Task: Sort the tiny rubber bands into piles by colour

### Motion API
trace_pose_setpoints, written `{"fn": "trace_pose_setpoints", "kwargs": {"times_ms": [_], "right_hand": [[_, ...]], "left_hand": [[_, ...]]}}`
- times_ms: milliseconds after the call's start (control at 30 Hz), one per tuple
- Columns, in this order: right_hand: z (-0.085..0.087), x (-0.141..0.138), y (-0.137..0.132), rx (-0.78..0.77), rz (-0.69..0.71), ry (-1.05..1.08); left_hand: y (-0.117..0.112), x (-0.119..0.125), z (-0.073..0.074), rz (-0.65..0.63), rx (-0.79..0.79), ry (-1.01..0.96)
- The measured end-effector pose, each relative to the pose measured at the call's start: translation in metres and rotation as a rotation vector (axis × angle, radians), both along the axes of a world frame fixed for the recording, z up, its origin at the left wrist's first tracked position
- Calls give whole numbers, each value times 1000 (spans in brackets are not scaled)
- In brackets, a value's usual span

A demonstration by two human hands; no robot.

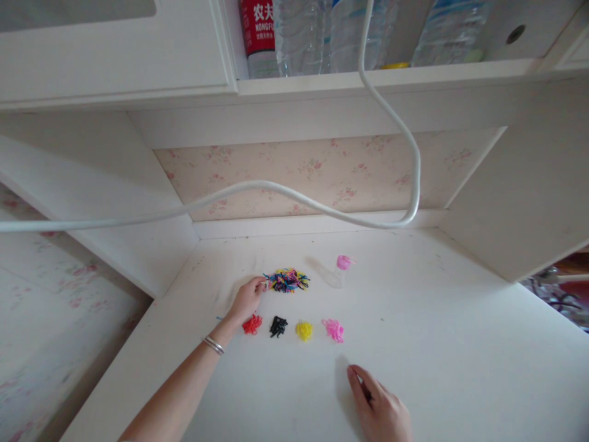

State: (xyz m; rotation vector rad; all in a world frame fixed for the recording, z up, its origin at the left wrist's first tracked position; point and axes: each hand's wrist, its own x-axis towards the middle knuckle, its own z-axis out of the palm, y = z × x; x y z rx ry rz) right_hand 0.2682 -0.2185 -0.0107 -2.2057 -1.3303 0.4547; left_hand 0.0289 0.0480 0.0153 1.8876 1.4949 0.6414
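Note:
A mixed pile of small coloured rubber bands (287, 280) lies on the white desk (437, 331). My left hand (247, 298), with a silver bracelet on its wrist, reaches to the pile's left edge with its fingertips pinched there; what they hold is too small to name. In a row nearer me lie a red pile (252, 324), a black pile (278, 326), a yellow pile (304, 331) and a pink pile (334, 329). My right hand (380, 408) rests on the desk at the front, fingers together and flat, holding nothing I can see.
A clear bag with a pink end (335, 270) lies right of the mixed pile. A white cable (322, 209) sags across the alcove above the desk. Water bottles (304, 37) stand on the shelf overhead. Cabinet walls close in left and right.

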Motion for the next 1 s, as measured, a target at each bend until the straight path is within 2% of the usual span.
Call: {"fn": "trace_pose_setpoints", "kwargs": {"times_ms": [233, 400, 500, 633, 800, 1000], "right_hand": [[-5, 1, -1, 17, 13, -42], [-4, 0, -1, 27, 13, -37], [-1, 0, -1, 18, 13, -28], [2, -1, -1, 14, 6, -26], [0, -1, 0, 30, 11, -40], [-2, 0, -1, 25, 21, -32]], "left_hand": [[-1, 1, 3, -24, -1, -17], [-11, 10, 16, -97, 9, -26], [-27, 21, 28, -193, 17, -10], [-63, 41, 35, -293, 50, 60], [-100, 58, 31, -323, 96, 317], [-111, 61, 26, -340, 103, 361]]}}
